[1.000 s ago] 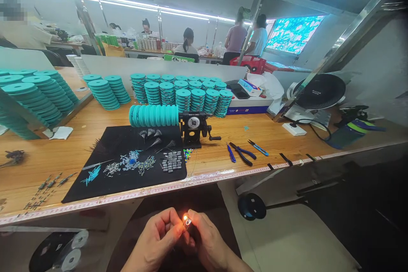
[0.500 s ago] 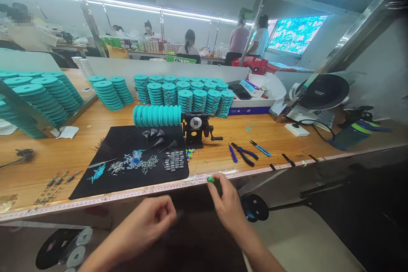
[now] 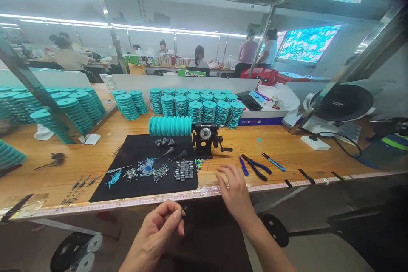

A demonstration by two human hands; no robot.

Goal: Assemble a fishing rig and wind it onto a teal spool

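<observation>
My left hand [image 3: 159, 229] is below the bench edge, thumb and forefinger pinched on a small dark piece [image 3: 182, 211] that is too small to name. My right hand [image 3: 235, 190] reaches over the bench edge with fingers spread on the wood beside the measuring tape [image 3: 127, 202]; nothing shows in it. Just left of it lies a black mat [image 3: 140, 187] with little piles of metal parts and beads. Behind the mat a black hand-crank winder [image 3: 206, 138] carries a row of teal spools [image 3: 170, 126].
Blue-handled pliers [image 3: 255, 167], snips [image 3: 273, 162] and a small blue tool [image 3: 244, 165] lie right of my right hand. Stacks of teal spools [image 3: 194, 108] fill the back and left. A fan [image 3: 344, 102], power strip [image 3: 315, 142], floor reels [image 3: 73, 255] and several distant people are in view.
A second ago a lighter flame burned between my hands. My right hand then lifted a green lighter to the bench edge and now rests there spread, with no lighter visible. The left hand keeps pinching.
</observation>
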